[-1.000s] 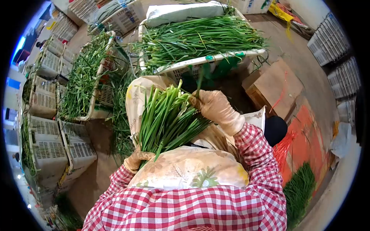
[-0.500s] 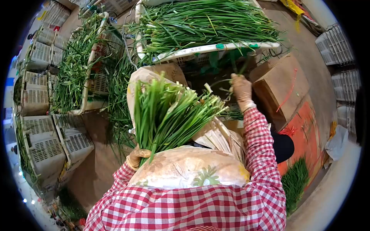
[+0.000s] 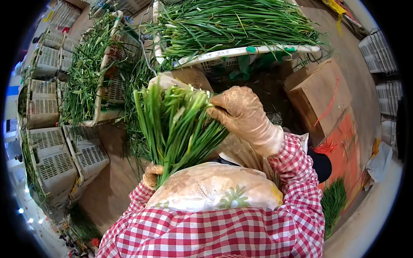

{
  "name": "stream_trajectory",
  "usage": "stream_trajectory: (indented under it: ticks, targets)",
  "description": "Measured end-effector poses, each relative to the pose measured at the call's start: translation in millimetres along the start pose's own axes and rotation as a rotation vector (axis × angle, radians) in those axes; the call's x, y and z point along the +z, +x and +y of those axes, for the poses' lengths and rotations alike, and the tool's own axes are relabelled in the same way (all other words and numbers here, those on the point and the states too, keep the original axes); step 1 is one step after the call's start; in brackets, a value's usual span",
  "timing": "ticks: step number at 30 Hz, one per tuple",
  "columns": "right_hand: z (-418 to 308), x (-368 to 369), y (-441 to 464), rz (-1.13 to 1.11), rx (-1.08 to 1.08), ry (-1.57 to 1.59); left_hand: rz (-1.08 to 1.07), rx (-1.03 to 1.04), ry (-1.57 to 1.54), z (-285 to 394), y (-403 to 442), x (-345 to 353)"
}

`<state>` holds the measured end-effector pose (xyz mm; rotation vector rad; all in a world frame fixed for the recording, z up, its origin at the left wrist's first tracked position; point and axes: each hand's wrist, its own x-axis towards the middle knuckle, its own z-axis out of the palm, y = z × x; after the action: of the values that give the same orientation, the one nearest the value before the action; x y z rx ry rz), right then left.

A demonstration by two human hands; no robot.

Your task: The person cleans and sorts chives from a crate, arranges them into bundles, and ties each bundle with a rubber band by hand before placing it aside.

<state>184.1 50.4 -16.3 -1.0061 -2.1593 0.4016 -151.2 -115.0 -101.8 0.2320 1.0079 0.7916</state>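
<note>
Head view: bunch of green stalks just off frame center, toward 9 o'clock, above the apron.
Left hand: gloved, fingers clenched round bunch's lower end, its 7 o'clock.
Right hand: gloved, fingers curled, tips at bunch's 2 o'clock edge; can't tell if pinching a stalk.
Large crate: 12 o'clock, stalks piled in.
Side crate: 10 o'clock, loose greens.
Cardboard box: 2 o'clock.
</note>
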Motion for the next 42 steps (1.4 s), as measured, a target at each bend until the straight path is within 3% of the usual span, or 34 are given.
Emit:
stream_trajectory:
  ticks: [1, 2, 4, 6, 8, 10, 12, 13, 15, 16, 17, 18, 20, 22, 23, 24, 26, 28, 30, 31, 32, 34, 38, 40, 42]
  targets:
    - [3, -6, 5, -0.040, 0.006, -0.018, -0.005, -0.001, -0.006, 0, -2, 1]
    - [25, 6, -1, 0.079, -0.044, 0.041, -0.009, 0.000, -0.009, 0, -2, 1]
    - [49, 11, -10, -0.020, 0.268, -0.005, -0.017, 0.002, -0.012, -1, -1, 1]
    - [83, 23, -31, 0.090, 0.410, 0.013, -0.025, 0.003, -0.013, 0, -1, 0]
    - [131, 31, -61, 0.245, 0.452, -0.178, -0.026, -0.002, -0.015, 0, 0, 0]
    - [166, 18, -90, 0.184, 0.763, -0.497, -0.022, 0.003, -0.019, 0, -2, -3]
    - [163, 4, -100, 0.073, 1.067, -0.582, -0.020, 0.007, -0.026, -1, -4, -6]
    - [150, -2, -102, 0.016, 1.020, -0.618, -0.016, 0.007, -0.032, -1, -5, -7]
    - [92, -21, -76, 0.257, 0.752, -0.171, -0.007, 0.009, -0.037, -1, -7, -9]
    - [52, -30, -55, 0.338, 0.763, 0.191, -0.004, 0.009, -0.039, -1, -8, -10]
    - [32, -27, -50, 0.363, 0.639, 0.348, -0.001, 0.010, -0.035, 1, -9, -11]
    - [13, -35, -41, 0.275, 0.454, 0.207, -0.004, 0.010, -0.036, 2, -8, -11]
    - [1, -39, -25, 0.259, 0.460, 0.317, -0.005, 0.014, -0.035, 6, -9, -11]
    - [1, -44, -4, -0.014, 0.226, -0.142, -0.012, 0.015, -0.032, 7, -8, -11]
    - [11, -30, -4, -0.146, 0.182, -0.201, -0.015, 0.016, -0.025, 9, -6, -9]
    - [7, -33, 6, -0.399, 0.258, -0.029, -0.020, 0.017, -0.022, 9, -6, -8]
    - [-10, -31, 25, -0.859, 0.344, -0.100, -0.022, 0.017, -0.027, 10, -4, -6]
    - [-7, -20, 15, -0.804, 0.289, 0.010, -0.024, 0.020, -0.033, 9, -6, -6]
    - [-5, -15, 13, -0.661, 0.628, 0.319, -0.023, 0.021, -0.029, 10, -5, -5]
    - [5, -10, 5, -0.538, 0.627, 0.452, -0.027, 0.020, -0.028, 8, -3, -4]
    - [8, -8, 1, -0.458, 0.669, 0.448, -0.030, 0.021, -0.026, 9, -3, -3]
    - [14, 7, -6, -0.317, 0.499, 0.132, -0.039, 0.015, -0.026, 10, -1, -1]
    - [33, 24, -15, -0.299, 0.527, 0.055, -0.057, 0.000, -0.025, 10, 8, 3]
    - [54, 46, -30, -0.083, 0.428, -0.081, -0.056, -0.002, -0.025, 9, 9, 3]
    - [57, 55, -38, -0.060, 0.400, -0.122, -0.054, -0.008, -0.024, 9, 8, 3]
